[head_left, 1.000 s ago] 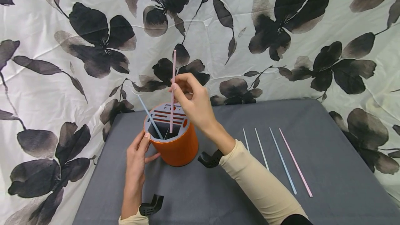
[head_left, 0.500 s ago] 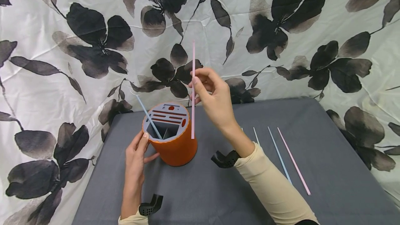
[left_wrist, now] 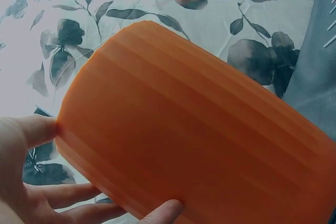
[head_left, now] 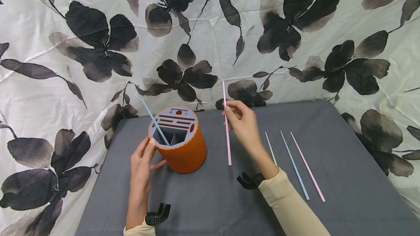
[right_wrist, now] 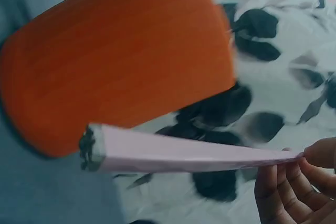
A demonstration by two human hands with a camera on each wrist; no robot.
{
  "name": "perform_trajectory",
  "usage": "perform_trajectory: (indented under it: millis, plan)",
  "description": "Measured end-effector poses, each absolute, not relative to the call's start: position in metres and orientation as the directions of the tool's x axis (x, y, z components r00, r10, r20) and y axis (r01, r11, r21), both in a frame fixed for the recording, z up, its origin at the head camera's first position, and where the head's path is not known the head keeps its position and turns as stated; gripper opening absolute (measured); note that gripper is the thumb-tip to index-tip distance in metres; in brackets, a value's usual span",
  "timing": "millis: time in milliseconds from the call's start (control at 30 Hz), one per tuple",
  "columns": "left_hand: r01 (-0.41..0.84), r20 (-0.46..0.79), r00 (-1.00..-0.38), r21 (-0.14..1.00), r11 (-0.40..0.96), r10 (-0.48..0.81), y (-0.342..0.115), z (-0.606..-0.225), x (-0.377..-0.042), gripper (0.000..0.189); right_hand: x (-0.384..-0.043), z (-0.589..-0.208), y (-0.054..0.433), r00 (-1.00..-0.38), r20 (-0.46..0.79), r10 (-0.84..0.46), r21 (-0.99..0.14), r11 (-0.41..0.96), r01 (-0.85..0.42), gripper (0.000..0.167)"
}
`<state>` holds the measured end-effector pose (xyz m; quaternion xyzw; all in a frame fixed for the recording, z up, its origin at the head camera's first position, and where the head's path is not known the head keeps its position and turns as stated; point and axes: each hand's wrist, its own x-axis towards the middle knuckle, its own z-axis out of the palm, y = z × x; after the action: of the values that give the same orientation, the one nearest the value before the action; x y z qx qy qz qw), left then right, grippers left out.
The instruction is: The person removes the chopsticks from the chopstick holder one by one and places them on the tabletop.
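An orange, ribbed, round desk organizer (head_left: 185, 157) stands upright on the left, its grey top cut with slots, round holes and larger compartments. My left hand (head_left: 142, 161) holds it at the near left, thumb on the rim and fingers spread along the side. Inside a front compartment leans a thin light-blue stick (head_left: 154, 119). To the right of the organizer, my right hand (head_left: 243, 122) pinches a thin pink stick (head_left: 228, 143) between thumb and fingers. This stick hangs nearly upright, apart from the organizer; the right wrist view shows its rough, pale end (right_wrist: 92, 148).
Grey cloth (head_left: 210, 207) covers the table. Right of my right hand lie a white stick (head_left: 271, 148), another blue stick (head_left: 294, 165) and another pink stick (head_left: 307, 166), roughly parallel. A white floral curtain (head_left: 210, 6) hangs behind the table.
My right hand has drawn the pink stick from above the organizer's compartment rightward, then lowered it beside the organizer. The left hand keeps its hold on the organizer.
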<state>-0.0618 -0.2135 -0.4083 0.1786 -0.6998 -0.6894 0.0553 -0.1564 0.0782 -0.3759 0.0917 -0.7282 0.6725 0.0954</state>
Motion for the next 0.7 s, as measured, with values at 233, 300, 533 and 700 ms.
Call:
perform_trajectory:
  millis: [233, 300, 533, 700]
  plan:
    - [-0.170, -0.167, -0.929, 0.985, -0.019, -0.331, -0.213, -0.408, -0.062, 0.063, -0.152, -0.425, 0.092, -0.986, 0.160, 0.043, -0.970, 0.193, -0.149, 0.023]
    - [-0.168, -0.165, -0.930, 0.986, -0.020, -0.329, -0.213, -0.409, -0.062, 0.062, -0.151, -0.438, 0.096, -0.988, 0.141, 0.061, -0.963, 0.239, -0.123, 0.023]
    - [-0.157, -0.155, -0.930, 0.987, -0.019, -0.332, -0.212, -0.410, -0.062, 0.063, -0.140, -0.478, 0.108, -0.986, 0.107, 0.130, -0.880, 0.474, -0.033, 0.021]
    - [-0.158, -0.153, -0.929, 0.987, -0.012, -0.338, -0.213, -0.411, -0.061, 0.063, -0.133, -0.498, 0.112, -0.982, 0.115, 0.150, -0.825, 0.565, -0.010, 0.019]
